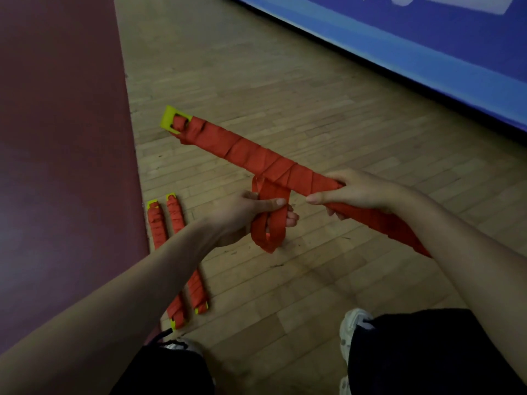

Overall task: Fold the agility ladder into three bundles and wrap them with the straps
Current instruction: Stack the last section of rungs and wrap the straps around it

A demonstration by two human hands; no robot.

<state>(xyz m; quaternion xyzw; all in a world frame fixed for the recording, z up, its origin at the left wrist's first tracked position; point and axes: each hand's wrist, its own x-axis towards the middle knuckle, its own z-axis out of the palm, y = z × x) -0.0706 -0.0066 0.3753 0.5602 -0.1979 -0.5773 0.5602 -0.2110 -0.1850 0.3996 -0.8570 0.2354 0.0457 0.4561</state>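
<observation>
Head view shows your right hand [353,192] closed around a long bundle [251,155] of the ladder, which is wound in red strap and held in the air above the floor [328,109], slanting from its upper-left end down to the lower right past your wrist. At that far upper-left end a yellow rung [168,118] sticks out of the wrapping. Your left hand [251,215] sits just below the middle of the bundle, fingers curled shut on a loose loop of strap [271,223] that hangs down from the wound part and droops below your knuckles. Your two hands are near each other, thumbs almost meeting. Down on the floor, to the left of your left forearm, two wrapped bundles [159,223] lie side by side, nearly touching, beside the edge of a dark red mat [65,138]; your forearm crosses over their middle, and yellow tips show at both their ends. Along the upper right runs a blue board [427,52]. Your shoes [353,323] and dark trousers fill the bottom edge.
</observation>
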